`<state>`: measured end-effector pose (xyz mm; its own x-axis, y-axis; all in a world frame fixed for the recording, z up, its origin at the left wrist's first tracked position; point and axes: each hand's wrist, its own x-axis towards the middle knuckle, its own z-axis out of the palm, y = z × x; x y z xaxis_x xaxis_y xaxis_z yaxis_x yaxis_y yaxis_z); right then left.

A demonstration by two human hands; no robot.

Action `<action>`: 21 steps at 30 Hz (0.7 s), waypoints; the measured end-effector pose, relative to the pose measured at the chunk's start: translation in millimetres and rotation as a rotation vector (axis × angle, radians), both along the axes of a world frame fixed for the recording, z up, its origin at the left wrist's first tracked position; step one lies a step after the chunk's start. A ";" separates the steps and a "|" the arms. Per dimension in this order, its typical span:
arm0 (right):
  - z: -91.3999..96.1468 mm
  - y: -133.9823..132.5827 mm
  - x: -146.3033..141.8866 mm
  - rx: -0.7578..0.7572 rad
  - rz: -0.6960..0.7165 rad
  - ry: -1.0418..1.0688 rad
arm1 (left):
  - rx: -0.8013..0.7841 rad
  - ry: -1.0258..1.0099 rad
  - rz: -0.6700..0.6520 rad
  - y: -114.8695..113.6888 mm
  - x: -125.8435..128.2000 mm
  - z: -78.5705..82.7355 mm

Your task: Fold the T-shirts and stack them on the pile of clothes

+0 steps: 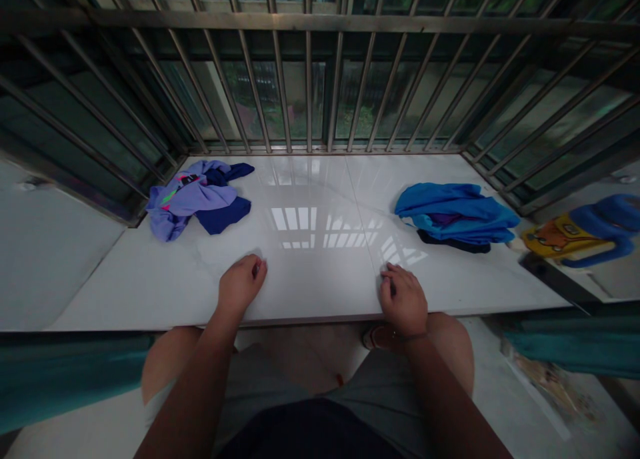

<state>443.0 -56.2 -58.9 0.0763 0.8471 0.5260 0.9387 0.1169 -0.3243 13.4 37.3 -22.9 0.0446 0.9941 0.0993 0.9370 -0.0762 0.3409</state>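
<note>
My left hand (242,282) rests on the white glossy ledge (320,285) near its front edge, its fingers curled into a loose fist with nothing visible in them. Farther right on the same surface, my right hand (404,297) lies with fingers curled in and also appears to hold nothing. Beyond the left hand is a crumpled lilac garment (213,201), with dark blue cloth (224,215) partly under it. A bright blue garment (455,209) is heaped past the right hand, with black cloth (455,243) showing beneath. Neither hand touches the clothes.
Metal window bars (307,85) stand along the back and both sides. A yellow and blue container with a handle (575,232) stands at the far right, beside a dark flat object (550,279). Teal curtains (75,372) hang at both sides below the ledge.
</note>
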 end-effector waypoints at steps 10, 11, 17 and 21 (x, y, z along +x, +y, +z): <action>-0.1 -0.5 -1.2 0.002 -0.011 -0.001 | 0.010 0.002 0.004 -0.6 0.3 0.2; -0.4 -0.4 -1.1 -0.003 -0.012 0.003 | 0.010 0.003 0.001 -0.6 0.3 0.4; -0.8 -0.4 -0.5 -0.012 -0.006 0.016 | -0.003 0.007 0.004 -0.8 1.0 2.2; -0.1 -0.6 -0.8 -0.012 -0.005 0.005 | 0.000 0.012 0.009 -1.1 1.4 2.3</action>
<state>442.2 -56.8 -59.0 0.0830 0.8530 0.5153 0.9376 0.1084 -0.3304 14.8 36.1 -20.6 0.0372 0.9944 0.0993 0.9417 -0.0682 0.3295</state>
